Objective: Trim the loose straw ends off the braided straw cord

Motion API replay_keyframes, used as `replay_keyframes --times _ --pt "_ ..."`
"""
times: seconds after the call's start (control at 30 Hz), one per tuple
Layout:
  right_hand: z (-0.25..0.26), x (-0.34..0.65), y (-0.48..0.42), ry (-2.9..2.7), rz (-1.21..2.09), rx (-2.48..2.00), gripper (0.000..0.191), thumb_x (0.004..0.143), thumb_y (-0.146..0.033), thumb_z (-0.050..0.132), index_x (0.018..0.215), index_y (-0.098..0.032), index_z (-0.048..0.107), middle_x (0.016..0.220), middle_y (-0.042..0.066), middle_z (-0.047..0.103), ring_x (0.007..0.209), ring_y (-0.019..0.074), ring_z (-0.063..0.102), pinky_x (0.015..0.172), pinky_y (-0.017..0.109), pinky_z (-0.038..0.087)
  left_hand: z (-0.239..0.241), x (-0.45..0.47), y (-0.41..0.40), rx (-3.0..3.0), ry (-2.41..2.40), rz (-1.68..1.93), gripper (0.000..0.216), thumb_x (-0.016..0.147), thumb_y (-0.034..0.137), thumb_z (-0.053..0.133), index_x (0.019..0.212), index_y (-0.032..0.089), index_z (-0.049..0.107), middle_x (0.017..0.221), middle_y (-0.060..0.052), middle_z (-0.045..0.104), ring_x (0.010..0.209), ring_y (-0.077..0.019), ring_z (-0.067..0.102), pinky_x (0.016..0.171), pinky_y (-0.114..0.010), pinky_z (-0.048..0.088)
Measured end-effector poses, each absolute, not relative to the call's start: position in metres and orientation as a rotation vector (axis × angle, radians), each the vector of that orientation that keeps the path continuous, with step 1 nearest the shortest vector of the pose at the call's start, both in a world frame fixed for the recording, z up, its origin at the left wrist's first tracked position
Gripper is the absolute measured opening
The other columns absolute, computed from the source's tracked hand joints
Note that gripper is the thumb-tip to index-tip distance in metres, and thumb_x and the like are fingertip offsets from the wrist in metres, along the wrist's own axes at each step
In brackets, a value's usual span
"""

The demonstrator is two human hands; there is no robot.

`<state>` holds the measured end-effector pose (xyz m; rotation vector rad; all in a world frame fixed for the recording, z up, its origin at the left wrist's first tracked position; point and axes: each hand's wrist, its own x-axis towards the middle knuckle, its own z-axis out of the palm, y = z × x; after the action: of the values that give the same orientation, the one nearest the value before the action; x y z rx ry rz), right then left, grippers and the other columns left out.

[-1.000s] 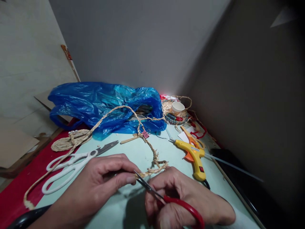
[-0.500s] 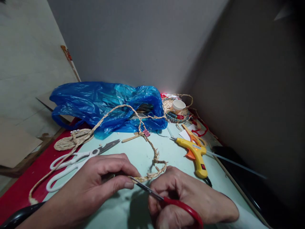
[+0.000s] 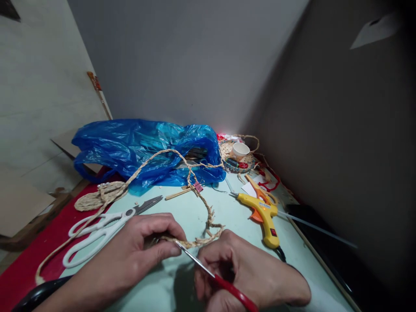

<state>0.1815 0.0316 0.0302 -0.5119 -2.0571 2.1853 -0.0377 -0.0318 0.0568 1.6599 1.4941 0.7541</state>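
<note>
My left hand (image 3: 146, 242) is closed, pinching a braided straw cord (image 3: 208, 212) between thumb and forefinger. From there the cord runs right, then bends back up the table to a pink binder clip (image 3: 198, 186). My right hand (image 3: 240, 268) grips small scissors with red handles (image 3: 232, 291). Their blades point up and left, with the tips touching or very near the cord beside my left thumb. How far the blades are apart, I cannot tell. A coiled straw piece (image 3: 100, 195) with a long braided cord lies at the left.
White-handled scissors (image 3: 97, 229) lie left of my hands. A yellow glue gun (image 3: 264, 216) rests over orange-handled scissors (image 3: 253, 185) at the right. Behind are a blue plastic bag (image 3: 130, 149) and a woven tray with a paper cup (image 3: 240, 150). A black flat object (image 3: 325, 247) lines the right edge.
The red scissors and my right hand have shifted slightly left, and the handles have turned a little. My left hand still pinches the cord. The camera view has tilted slightly upward.
</note>
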Motion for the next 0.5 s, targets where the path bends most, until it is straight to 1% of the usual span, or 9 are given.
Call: replay_keyframes --times 0.07,0.13,0.2,0.23,0.27,0.33,0.4,0.43,0.5 --pt "0.036 0.185 0.033 -2.007 2.164 -0.471 0.043 0.057 -0.041 0.089 0.077 -0.011 0.065 0.065 -0.002 0.061 0.052 0.0058 0.053 0.047 0.013 0.04 0.057 -0.04 -0.031 1.602 1.513 0.784 0.012 0.08 0.028 0.064 0.075 0.021 0.071 0.074 0.001 0.069 0.073 -0.0182 0.063 0.067 -0.025 0.046" --pt "0.043 0.189 0.036 -1.896 2.153 -0.601 0.043 0.07 -0.042 0.081 0.098 -0.015 0.063 0.075 0.0 0.067 0.052 0.008 0.058 0.045 0.015 0.043 0.058 -0.042 -0.032 1.573 1.505 0.841 0.015 0.082 0.031 0.063 0.075 0.021 0.071 0.074 0.001 0.069 0.073 -0.019 0.061 0.066 -0.026 0.045" --pt "0.048 0.189 0.038 -1.823 2.078 -0.719 0.048 0.083 -0.045 0.07 0.121 -0.02 0.054 0.076 0.0 0.069 0.046 0.0079 0.058 0.041 0.014 0.041 0.059 -0.041 -0.035 1.604 1.496 0.874 0.016 0.085 0.032 0.062 0.078 0.022 0.071 0.075 0.001 0.069 0.074 -0.0185 0.062 0.067 -0.026 0.045" --pt "0.048 0.188 0.039 -1.82 2.036 -0.75 0.049 0.086 -0.046 0.067 0.126 -0.021 0.051 0.076 0.001 0.07 0.044 0.0076 0.058 0.04 0.014 0.04 0.06 -0.04 -0.037 1.641 1.504 0.873 0.016 0.087 0.032 0.061 0.079 0.023 0.072 0.076 0.002 0.069 0.074 -0.0182 0.062 0.068 -0.026 0.045" --pt "0.048 0.187 0.04 -1.845 1.995 -0.768 0.048 0.088 -0.046 0.065 0.125 -0.02 0.052 0.077 0.002 0.071 0.044 0.0073 0.059 0.041 0.013 0.039 0.06 -0.038 -0.039 1.689 1.523 0.882 0.017 0.088 0.032 0.059 0.081 0.023 0.071 0.078 0.002 0.07 0.075 -0.0179 0.063 0.069 -0.026 0.045" --pt "0.045 0.182 0.04 -1.901 1.955 -0.793 0.039 0.086 -0.045 0.067 0.111 -0.017 0.059 0.085 0.006 0.073 0.045 0.0067 0.06 0.041 0.013 0.038 0.059 -0.031 -0.043 1.82 1.596 0.936 0.016 0.091 0.028 0.057 0.085 0.024 0.071 0.081 0.002 0.071 0.078 -0.0174 0.065 0.072 -0.026 0.046" --pt "0.042 0.178 0.038 -1.922 1.943 -0.805 0.035 0.085 -0.047 0.068 0.099 -0.015 0.061 0.093 0.007 0.073 0.048 0.0065 0.061 0.042 0.013 0.038 0.054 -0.023 -0.048 1.982 1.672 1.048 0.015 0.092 0.021 0.056 0.092 0.024 0.07 0.088 0.001 0.073 0.083 -0.0171 0.067 0.076 -0.026 0.046" --pt "0.041 0.177 0.037 -1.92 1.934 -0.805 0.036 0.085 -0.048 0.067 0.098 -0.015 0.061 0.096 0.008 0.072 0.049 0.0067 0.062 0.042 0.013 0.039 0.05 -0.02 -0.051 2.069 1.688 1.119 0.017 0.091 0.016 0.056 0.097 0.024 0.069 0.091 0.0 0.074 0.086 -0.0171 0.068 0.078 -0.026 0.047" --pt "0.04 0.176 0.034 -1.926 1.914 -0.793 0.038 0.086 -0.051 0.065 0.102 -0.016 0.06 0.094 0.007 0.072 0.05 0.0078 0.063 0.044 0.015 0.041 0.041 -0.02 -0.061 2.193 1.716 1.306 0.028 0.087 0.006 0.058 0.105 0.026 0.067 0.098 -0.001 0.074 0.092 -0.0174 0.067 0.087 -0.027 0.046"
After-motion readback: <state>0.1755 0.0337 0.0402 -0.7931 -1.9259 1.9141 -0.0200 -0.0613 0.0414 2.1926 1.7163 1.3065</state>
